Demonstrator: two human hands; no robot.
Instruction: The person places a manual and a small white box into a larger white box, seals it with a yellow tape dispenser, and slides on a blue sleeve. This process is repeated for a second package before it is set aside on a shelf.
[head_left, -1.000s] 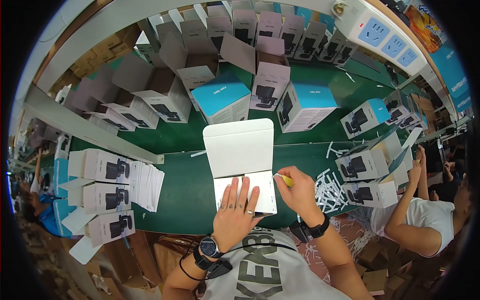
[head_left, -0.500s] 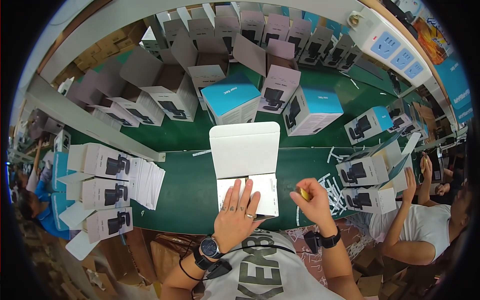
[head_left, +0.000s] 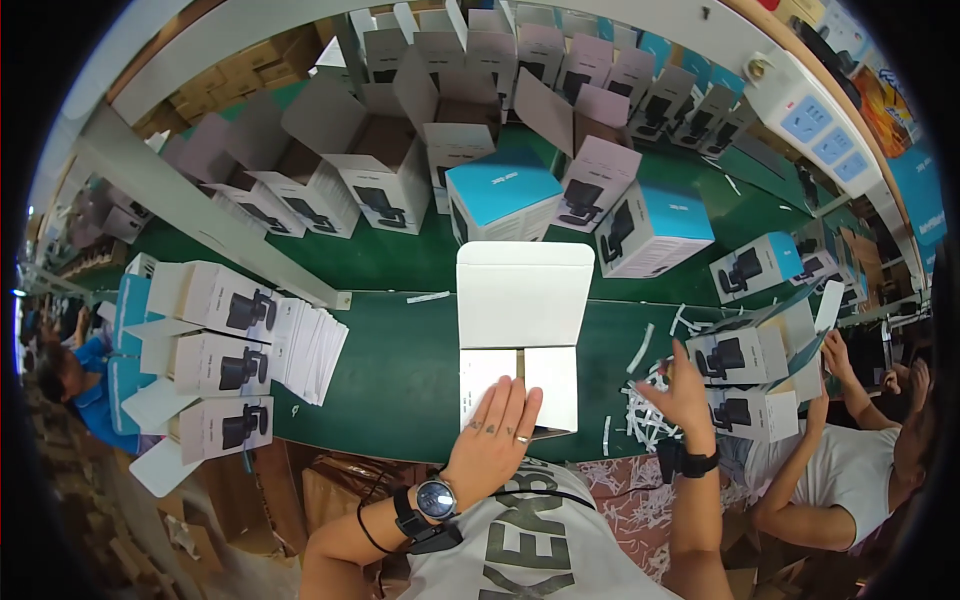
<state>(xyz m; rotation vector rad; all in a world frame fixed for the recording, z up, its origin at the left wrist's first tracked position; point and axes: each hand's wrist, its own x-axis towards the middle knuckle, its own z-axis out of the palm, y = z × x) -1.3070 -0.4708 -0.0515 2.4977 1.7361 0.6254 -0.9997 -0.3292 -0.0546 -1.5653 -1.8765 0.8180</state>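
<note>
In front of me on the green table stands a white box (head_left: 523, 300) with its lid raised toward the far side. Its inner flaps meet at a narrow gap in the middle. My left hand (head_left: 492, 425) lies flat across the near part of these flaps, with the fingers stretched out. To the right of the box, my right hand (head_left: 684, 398) is raised above a heap of paper strips (head_left: 648, 412). The thumb and forefinger stand apart, and I see nothing between them.
Boxes printed with a black device stand at the left (head_left: 225, 365) beside a stack of white leaflets (head_left: 308, 350). Open boxes (head_left: 385, 190) and blue-topped boxes (head_left: 655, 225) line the back. A white power strip (head_left: 812, 125) hangs upper right. At the right sits a co-worker (head_left: 830, 480).
My right hand has moved right, over the paper strips, and its fingers have opened; the yellow thing in it no longer shows. My left hand remains on the box. The whole view has shifted.
</note>
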